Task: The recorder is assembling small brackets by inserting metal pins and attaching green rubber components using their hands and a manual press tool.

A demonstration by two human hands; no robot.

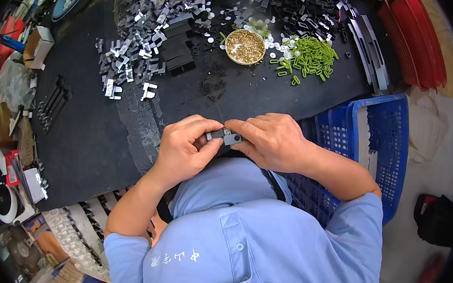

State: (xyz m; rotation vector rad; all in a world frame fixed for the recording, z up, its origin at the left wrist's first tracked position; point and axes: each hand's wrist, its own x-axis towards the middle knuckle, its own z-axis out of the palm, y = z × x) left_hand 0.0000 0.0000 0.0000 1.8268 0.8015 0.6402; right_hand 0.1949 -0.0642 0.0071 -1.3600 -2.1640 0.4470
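Close to my body, over the front edge of the dark table, both hands meet on one small grey and black metal part (pixel 230 137). My left hand (pixel 187 144) pinches its left end between thumb and fingers. On the other end, my right hand (pixel 271 139) has its thumb below and its index finger across the top. The fingers hide some of the part. Beyond my hands lie tiny black pieces (pixel 212 83), a round dish of small brass-coloured pieces (pixel 245 47), and a heap of green oval rings (pixel 314 57).
Silvery metal brackets (pixel 138 42) are piled at the far left, beside black blocks (pixel 180 46). Long metal strips (pixel 370 51) lie at the right near red baskets (pixel 414 42). A blue plastic crate (pixel 398 151) stands by my right arm. Thin black rods (pixel 56 99) rest at the left.
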